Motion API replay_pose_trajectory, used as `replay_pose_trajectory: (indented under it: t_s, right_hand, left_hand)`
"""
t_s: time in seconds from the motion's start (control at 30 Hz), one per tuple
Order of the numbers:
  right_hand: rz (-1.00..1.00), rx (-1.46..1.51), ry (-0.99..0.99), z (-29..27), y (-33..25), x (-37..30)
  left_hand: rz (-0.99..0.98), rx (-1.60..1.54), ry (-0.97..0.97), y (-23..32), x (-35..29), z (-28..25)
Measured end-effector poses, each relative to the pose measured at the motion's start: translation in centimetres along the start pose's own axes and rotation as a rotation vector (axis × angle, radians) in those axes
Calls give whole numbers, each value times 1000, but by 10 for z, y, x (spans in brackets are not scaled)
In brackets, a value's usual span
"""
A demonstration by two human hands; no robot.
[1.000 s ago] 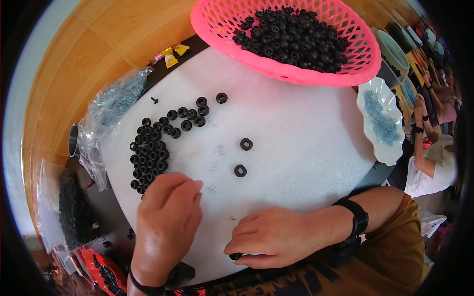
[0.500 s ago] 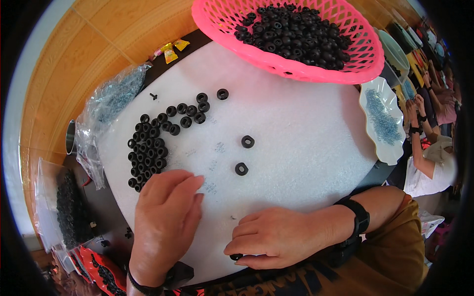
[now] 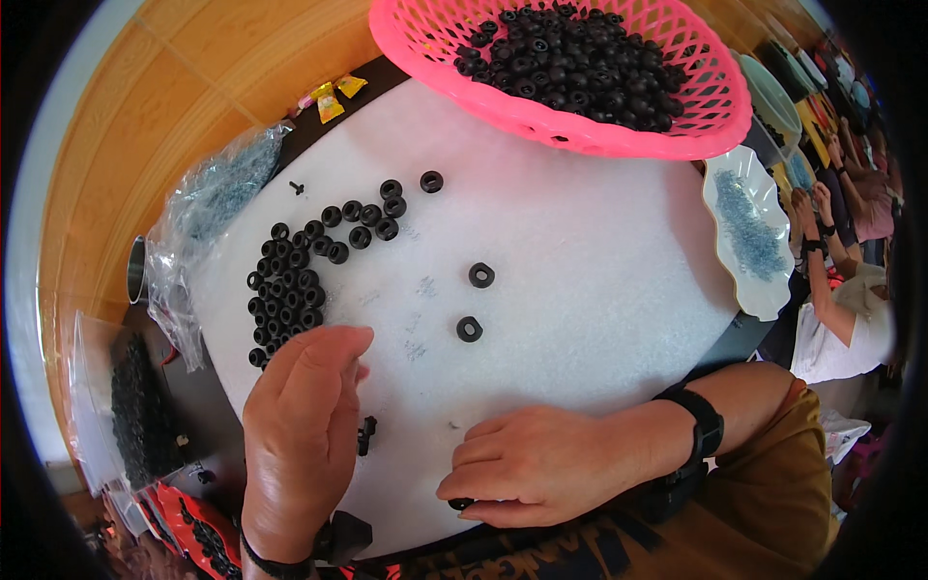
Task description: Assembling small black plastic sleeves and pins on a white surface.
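My left hand (image 3: pixel 300 425) is over the left side of the white foam-covered board (image 3: pixel 580 406), fingers bent together and their inner side mostly hidden. A small black stemmed piece (image 3: pixel 365 435) shows at its palm edge; whether it is gripped or lying there I cannot tell. My right hand (image 3: pixel 541 467) rests at the near edge, thumb and fingers pinched on a small black ring (image 3: pixel 461 504), mostly covered. Two black rings (image 3: pixel 481 275) lie apart mid-board. A cluster of black rings (image 3: pixel 287 290) spreads beyond my left hand, near another stemmed piece (image 3: pixel 297 188).
A pink lattice basket (image 3: pixel 541 130) of black rings stands at the far side. On the right is a white scalloped dish (image 3: pixel 720 208) with tiny bluish pieces. Clear bags (image 3: pixel 217 203) lie left, with a red tray (image 3: pixel 169 503) near left. Other people work at far right.
My left hand has drawn back slightly toward me and left, its fingers curling more, and the stemmed piece beside it now shows. My right hand keeps its pinch almost unmoved.
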State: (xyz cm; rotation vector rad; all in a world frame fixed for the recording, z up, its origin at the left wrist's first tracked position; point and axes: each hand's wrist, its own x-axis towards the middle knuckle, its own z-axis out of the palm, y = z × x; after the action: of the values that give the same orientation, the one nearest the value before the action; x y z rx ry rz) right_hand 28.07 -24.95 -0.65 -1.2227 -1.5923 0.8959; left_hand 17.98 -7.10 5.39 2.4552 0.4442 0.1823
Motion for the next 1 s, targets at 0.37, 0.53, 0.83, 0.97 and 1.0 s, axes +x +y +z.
replay_pose_trajectory:
  t_s: [0.37, 0.53, 0.83, 0.97, 1.0]
  right_hand:
    - [18, 14, 6, 1, -1, 1]
    - [14, 20, -1, 2, 0, 1]
    - [18, 18, -1, 2, -2, 2]
    - [10, 18, 8, 3, -1, 2]
    - [10, 10, 4, 3, -1, 2]
  left_hand:
    - [5, -80, 111, 5, -3, 0]
    - [82, -25, 174, 1, -1, 2]
    - [161, 91, 34, -8, -7, 2]
    - [226, 152, 18, -12, -6, 15]
    - [225, 152, 18, -12, -5, 16]
